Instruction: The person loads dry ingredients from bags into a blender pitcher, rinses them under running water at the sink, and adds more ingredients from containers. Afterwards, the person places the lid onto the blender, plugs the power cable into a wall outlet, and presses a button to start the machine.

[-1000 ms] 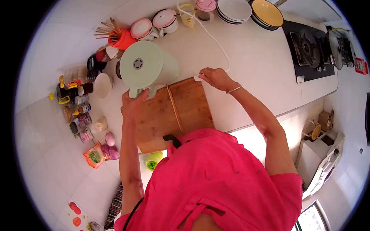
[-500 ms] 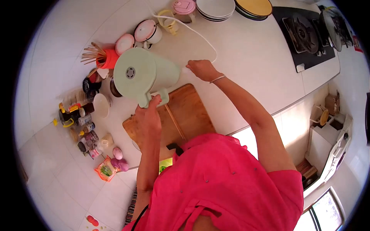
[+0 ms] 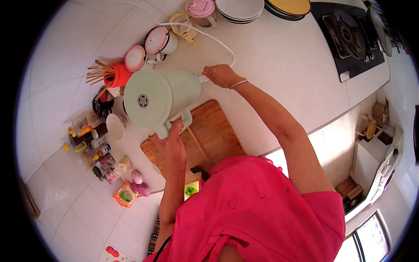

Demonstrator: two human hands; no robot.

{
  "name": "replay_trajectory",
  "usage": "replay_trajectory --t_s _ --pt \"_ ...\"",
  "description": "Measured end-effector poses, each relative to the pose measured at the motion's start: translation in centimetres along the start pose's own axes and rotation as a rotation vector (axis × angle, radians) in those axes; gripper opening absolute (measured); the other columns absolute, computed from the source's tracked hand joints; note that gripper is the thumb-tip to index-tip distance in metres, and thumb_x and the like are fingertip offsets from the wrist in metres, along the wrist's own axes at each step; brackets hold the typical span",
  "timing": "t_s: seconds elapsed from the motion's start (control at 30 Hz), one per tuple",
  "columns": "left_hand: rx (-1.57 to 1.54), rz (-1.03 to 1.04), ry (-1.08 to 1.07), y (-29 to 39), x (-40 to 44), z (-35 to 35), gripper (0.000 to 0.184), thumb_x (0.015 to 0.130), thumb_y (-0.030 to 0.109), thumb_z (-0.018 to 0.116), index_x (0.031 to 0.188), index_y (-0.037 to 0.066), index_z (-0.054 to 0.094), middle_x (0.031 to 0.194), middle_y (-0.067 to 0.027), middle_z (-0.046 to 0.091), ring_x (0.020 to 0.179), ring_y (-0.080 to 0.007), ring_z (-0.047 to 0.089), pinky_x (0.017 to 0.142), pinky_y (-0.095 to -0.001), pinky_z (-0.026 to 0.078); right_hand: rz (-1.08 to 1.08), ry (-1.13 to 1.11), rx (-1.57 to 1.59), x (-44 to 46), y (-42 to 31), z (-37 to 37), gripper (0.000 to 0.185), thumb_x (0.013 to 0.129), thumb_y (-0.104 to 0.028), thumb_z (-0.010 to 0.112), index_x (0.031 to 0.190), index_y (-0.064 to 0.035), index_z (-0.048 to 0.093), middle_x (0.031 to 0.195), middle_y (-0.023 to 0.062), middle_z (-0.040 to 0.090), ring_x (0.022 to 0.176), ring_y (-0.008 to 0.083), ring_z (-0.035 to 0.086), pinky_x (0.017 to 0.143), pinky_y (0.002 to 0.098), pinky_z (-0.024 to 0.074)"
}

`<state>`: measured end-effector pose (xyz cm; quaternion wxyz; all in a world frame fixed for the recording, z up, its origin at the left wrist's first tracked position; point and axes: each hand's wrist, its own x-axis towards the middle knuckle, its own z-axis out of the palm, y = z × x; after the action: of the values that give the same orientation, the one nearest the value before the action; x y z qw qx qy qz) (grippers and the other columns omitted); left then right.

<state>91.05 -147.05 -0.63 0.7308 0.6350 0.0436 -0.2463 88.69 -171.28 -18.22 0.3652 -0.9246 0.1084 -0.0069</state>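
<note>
A pale green kettle (image 3: 183, 89) with a round lid leans over the counter beside the wooden cutting board (image 3: 218, 126). Its handle is wrapped by the fingers of my left hand (image 3: 171, 137). My right hand (image 3: 221, 75) is closed on a white plug at the kettle's base, and the white cord (image 3: 223, 45) curves away behind it. Whether the plug sits in the kettle is hard to tell. A pair of chopsticks (image 3: 199, 146) lies across the board.
Lidded enamel mugs (image 3: 160, 40), a red chopstick holder (image 3: 120, 75), stacked plates (image 3: 240, 9) and a pink-lidded cup (image 3: 200, 9) line the back. Bottles (image 3: 99, 131) and a white bowl (image 3: 115, 127) stand left. A gas stove (image 3: 347, 39) is at the right.
The kettle has tilted, and its base has come close to my right hand. The plug in my right hand now meets the base. The view has shifted.
</note>
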Motion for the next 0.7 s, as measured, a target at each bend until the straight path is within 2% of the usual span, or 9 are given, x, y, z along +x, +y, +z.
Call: replay_trajectory --t_s 0.5,0.7 --pt "0.098 -0.006 0.096 0.29 -0.34 0.50 0.022 0.077 -0.005 0.067 0.095 0.004 0.059 0.085 -0.0035 0.060 0.083 -0.0156 0.060 0.079 -0.0318 0.046 -0.053 0.010 0.065 0.90 0.67 0.22 0.025 0.096 -0.026 0.049 0.085 -0.0054 0.057 0.072 0.0172 0.064 0.070 0.0384 0.063 0.064 0.0484 0.0488" --pt "0.105 0.030 0.017 -0.07 -0.12 -0.09 0.023 0.077 -0.005 0.067 0.097 0.004 0.059 0.085 -0.0035 0.061 0.084 -0.0157 0.060 0.080 -0.0324 0.046 -0.036 -0.009 0.042 1.02 0.75 0.78 0.024 0.096 -0.026 0.049 0.086 -0.0052 0.057 0.073 0.0168 0.064 0.071 0.0372 0.064 0.064 0.0480 0.0494"
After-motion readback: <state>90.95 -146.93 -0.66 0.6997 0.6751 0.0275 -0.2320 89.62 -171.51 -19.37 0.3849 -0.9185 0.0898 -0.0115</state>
